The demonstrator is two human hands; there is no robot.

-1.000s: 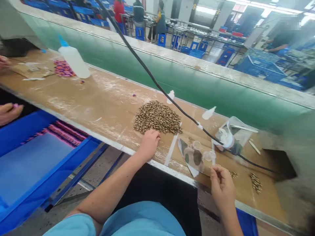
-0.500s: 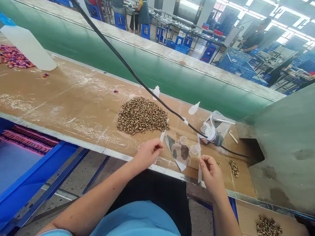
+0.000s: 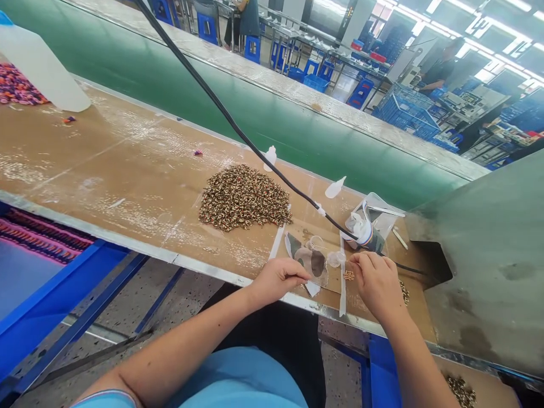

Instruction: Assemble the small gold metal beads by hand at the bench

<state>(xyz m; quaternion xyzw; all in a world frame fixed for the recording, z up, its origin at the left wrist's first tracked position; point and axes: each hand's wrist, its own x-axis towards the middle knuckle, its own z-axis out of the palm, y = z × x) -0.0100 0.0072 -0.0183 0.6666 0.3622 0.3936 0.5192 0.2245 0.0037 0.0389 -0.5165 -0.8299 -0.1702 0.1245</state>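
Observation:
My left hand (image 3: 283, 279) is closed in a pinch at the near edge of the camouflage-patterned sheet (image 3: 317, 262); anything between its fingertips is too small to make out. To the right, my right hand (image 3: 376, 279) has its thumb and fingers pressed together just above the bench, and what they pinch is hidden. Beside those fingertips lies a small cluster of orange-brown beads (image 3: 349, 275). A small clear round dish (image 3: 335, 259) sits between the sheet and my right hand. Farther back spreads a big heap of small gold-and-dark curved pieces (image 3: 244, 198).
A black cable (image 3: 221, 110) slants across the bench (image 3: 127, 187) to a white-wrapped container (image 3: 361, 226). Two small white bottles (image 3: 270, 158) lie or stand along the back. A large jug (image 3: 46, 68) is at left, and a metal panel (image 3: 488, 255) bounds the right.
My left hand has moved right, to the near side of the camouflage sheet. My right hand has moved up and right, beside the orange-brown beads, its back now turned more upward.

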